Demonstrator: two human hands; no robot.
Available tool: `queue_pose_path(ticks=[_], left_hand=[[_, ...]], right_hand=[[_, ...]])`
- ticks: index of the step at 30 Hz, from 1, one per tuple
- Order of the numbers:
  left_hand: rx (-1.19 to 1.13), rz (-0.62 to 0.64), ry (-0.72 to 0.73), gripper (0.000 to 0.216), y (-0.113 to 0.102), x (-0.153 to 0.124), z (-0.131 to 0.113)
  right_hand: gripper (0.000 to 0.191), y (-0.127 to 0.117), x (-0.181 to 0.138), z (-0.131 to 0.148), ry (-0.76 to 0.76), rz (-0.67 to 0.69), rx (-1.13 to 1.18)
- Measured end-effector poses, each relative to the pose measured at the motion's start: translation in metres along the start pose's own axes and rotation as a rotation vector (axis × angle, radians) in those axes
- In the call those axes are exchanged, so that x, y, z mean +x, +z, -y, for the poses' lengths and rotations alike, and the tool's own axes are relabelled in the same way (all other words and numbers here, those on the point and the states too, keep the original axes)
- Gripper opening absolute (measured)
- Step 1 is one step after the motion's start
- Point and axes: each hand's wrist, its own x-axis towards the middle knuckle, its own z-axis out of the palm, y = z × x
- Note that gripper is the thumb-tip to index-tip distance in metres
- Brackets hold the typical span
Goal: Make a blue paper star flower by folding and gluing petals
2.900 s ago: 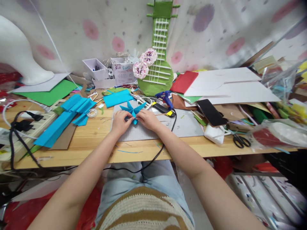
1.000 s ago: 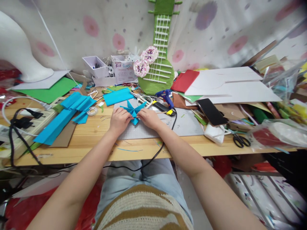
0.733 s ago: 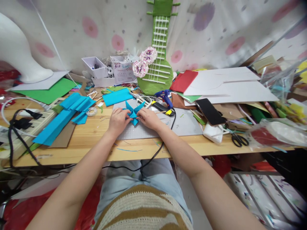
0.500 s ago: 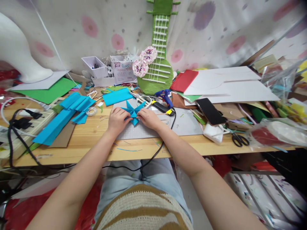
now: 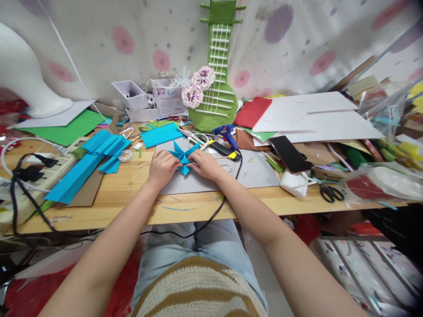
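A folded blue paper star (image 5: 184,157) with several points sits over a grey board (image 5: 257,174) on the desk. My left hand (image 5: 162,167) pinches its left side, the fingers closed on the paper. On its right side my right hand (image 5: 205,164) grips it the same way. Parts of the star are hidden behind my fingers. Just beyond it lie white-handled scissors (image 5: 198,141), a cutter with a black and yellow handle (image 5: 224,150) and a blue glue gun (image 5: 227,134).
Folded blue paper strips (image 5: 77,174) and a power strip (image 5: 49,176) are at the left. A black cable (image 5: 218,213) loops over the front edge. To the right lie a phone (image 5: 289,153) and black scissors (image 5: 331,192). A green paper instrument (image 5: 216,105) stands behind.
Both hands keep their hold on the blue paper star, with hardly any movement. The whole view has shifted very slightly.
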Motion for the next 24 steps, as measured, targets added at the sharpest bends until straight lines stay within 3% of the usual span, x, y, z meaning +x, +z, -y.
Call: queue_pose_path(ticks=[6,10,14,17,21,24], left_hand=[[0.006,0.011,-0.025,0.019,0.001,-0.001,-0.001],[-0.001,0.014,-0.155,0.017,-0.001,-0.002,-0.005],[-0.047,-0.158,-0.490,0.016,-0.001,-0.003,-0.010],[-0.267,-0.223,-0.730,0.014,0.000,-0.003,-0.013],[-0.567,-0.242,-0.995,0.030,0.003,0.001,-0.017],[-0.784,-0.153,-1.219,0.045,0.002,0.007,-0.021]], right_hand=[[0.006,-0.001,0.002,0.002,0.037,0.015,0.013],[0.006,0.001,0.001,0.001,0.060,0.000,0.071],[0.007,0.005,0.003,0.001,0.173,-0.112,0.146],[0.007,0.007,0.007,0.001,0.221,-0.172,0.164],[0.007,0.008,0.010,0.005,0.227,-0.201,0.135],[0.008,0.008,0.010,0.009,0.264,-0.199,0.087]])
